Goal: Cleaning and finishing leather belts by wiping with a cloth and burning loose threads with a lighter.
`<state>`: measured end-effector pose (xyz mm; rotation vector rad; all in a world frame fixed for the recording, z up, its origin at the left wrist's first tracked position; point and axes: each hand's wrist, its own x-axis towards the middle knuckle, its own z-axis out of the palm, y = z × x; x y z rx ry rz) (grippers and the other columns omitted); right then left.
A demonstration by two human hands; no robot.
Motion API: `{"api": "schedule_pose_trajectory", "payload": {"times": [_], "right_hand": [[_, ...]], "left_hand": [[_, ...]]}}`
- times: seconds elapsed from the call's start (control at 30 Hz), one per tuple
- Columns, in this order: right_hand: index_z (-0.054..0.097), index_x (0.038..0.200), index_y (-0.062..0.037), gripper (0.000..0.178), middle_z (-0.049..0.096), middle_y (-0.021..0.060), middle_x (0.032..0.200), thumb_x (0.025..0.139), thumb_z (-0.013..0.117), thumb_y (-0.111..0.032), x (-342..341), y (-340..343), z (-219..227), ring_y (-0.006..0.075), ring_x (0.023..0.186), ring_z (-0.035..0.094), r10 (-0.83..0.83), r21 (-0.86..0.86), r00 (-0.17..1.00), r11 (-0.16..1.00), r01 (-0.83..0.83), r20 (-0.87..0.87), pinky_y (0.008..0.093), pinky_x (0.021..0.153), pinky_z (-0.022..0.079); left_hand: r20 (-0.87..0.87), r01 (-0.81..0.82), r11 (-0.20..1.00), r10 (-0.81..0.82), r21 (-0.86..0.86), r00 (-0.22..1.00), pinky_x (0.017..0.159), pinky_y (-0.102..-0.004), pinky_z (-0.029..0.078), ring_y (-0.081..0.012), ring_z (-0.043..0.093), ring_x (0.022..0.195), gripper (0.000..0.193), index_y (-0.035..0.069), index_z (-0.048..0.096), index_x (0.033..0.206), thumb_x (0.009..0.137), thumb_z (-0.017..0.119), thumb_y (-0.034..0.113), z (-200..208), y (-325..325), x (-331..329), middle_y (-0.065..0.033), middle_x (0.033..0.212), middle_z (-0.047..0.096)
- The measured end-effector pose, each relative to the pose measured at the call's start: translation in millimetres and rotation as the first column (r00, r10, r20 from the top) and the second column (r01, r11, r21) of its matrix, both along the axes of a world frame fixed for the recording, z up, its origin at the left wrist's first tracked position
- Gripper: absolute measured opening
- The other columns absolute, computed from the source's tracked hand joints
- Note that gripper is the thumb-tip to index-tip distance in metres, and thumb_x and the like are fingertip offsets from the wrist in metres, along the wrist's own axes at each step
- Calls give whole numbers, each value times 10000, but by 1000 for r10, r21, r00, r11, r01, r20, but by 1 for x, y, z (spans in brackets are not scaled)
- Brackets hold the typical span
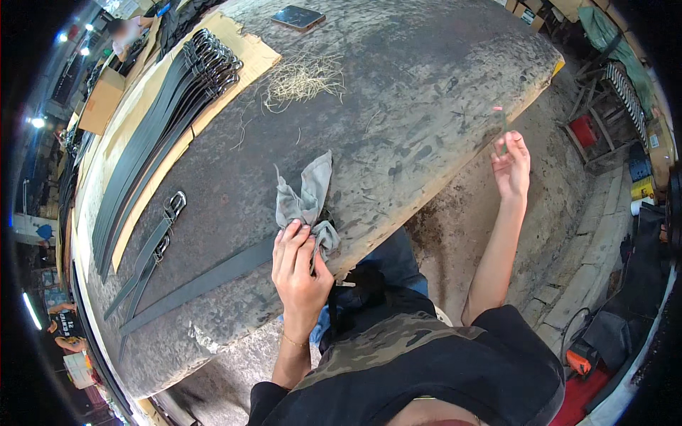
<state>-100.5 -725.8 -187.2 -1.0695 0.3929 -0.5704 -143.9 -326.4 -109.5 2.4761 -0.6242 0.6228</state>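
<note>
My left hand [299, 273] is closed on a grey cloth [304, 195], bunched up on the table near its front edge. A black strap [206, 290] lies flat on the table and runs under that cloth, so its far end is hidden. Raised beyond the table's right edge, my right hand [511, 163] pinches a thin green stick-like tool [505, 135] with a pinkish tip, too small and blurred to name. To the left of the cloth lie two shorter black straps [145, 261] with metal buckles [173, 206].
A row of black straps with metal buckles [213, 60] rests on cardboard [252, 53] at the back left. Pale thread scraps [305, 79] are heaped mid-table, with a dark flat box [298, 18] behind. A chair [604, 113] stands off to the right.
</note>
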Motion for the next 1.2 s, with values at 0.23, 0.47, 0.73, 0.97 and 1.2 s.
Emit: {"api": "schedule_pose_trajectory", "payload": {"times": [0.23, 0.47, 0.73, 0.97, 1.2], "right_hand": [[587, 994, -93, 87, 619, 16, 825, 915, 623, -99, -16, 3, 11, 53, 595, 475, -119, -10, 989, 993, 120, 86, 203, 530, 405], [568, 1208, 11, 291, 642, 56, 949, 941, 571, -104, -75, -16, -4, 124, 781, 605, -330, 15, 944, 944, 330, -3, 271, 713, 525], [561, 1205, 76, 353, 675, 122, 991, 900, 636, -86, -159, -93, -8, 143, 812, 642, -707, -322, 707, 665, 674, 18, 224, 634, 482], [660, 966, 68, 187, 655, 51, 886, 843, 694, -69, -75, -84, 94, 102, 774, 564, -321, -943, 938, 253, 218, 131, 226, 716, 451], [650, 954, 36, 178, 683, 137, 902, 795, 678, -40, 35, -2, 144, 265, 812, 656, 258, -875, 846, 8, -484, -466, 322, 708, 501]], "left_hand": [[-201, 244, 970, -237, 12, 950, 1016, -461, 424, -413, 480, 1232, 162, -58, 571, 948, 788, 582, -77, -5, -71, -12, -255, 1298, 499], [-19, 378, 921, -381, -90, 924, 1115, -492, 285, -481, 332, 1312, 236, -78, 471, 981, 749, 512, -71, -27, -216, 70, -354, 1336, 384], [-416, 567, 608, -794, -556, 443, 613, -469, 454, -428, 582, 699, 85, 16, 544, 869, 891, 546, 98, -14, -193, 21, -234, 735, 589], [-493, 360, 811, -572, -462, 655, 587, -409, 487, -365, 630, 680, 132, 10, 619, 922, 869, 606, 130, 7, -55, -22, -176, 780, 646], [-206, 4, 986, -39, -169, 978, 565, -370, 481, -315, 642, 648, 63, 11, 619, 896, 845, 618, 48, 42, -6, -35, -147, 766, 646]]}}
